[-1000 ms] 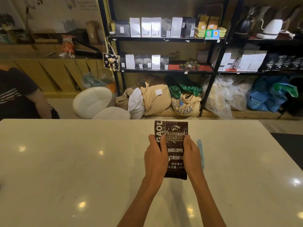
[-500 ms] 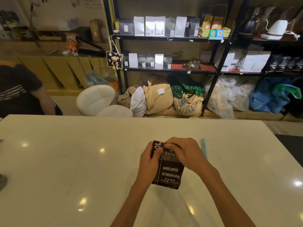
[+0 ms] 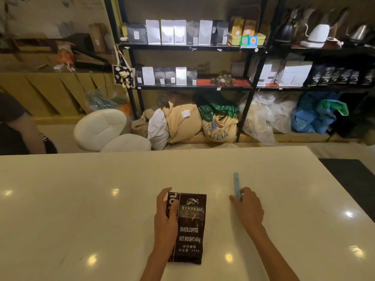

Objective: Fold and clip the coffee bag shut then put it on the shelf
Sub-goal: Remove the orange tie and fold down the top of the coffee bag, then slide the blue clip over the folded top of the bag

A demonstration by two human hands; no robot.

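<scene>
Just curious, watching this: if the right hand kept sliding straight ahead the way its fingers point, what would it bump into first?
The right hand already has its fingertips at the near end of the slim light-blue plastic clip, so that comes first. Beyond it the glossy white table looks bare to its far edge, though depth is hard to judge.

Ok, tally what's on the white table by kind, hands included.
Coffee bag: 1
Blue clip: 1
Hands: 2, left hand on the bag, right hand at the clip
Total: 4, all on the table
</scene>
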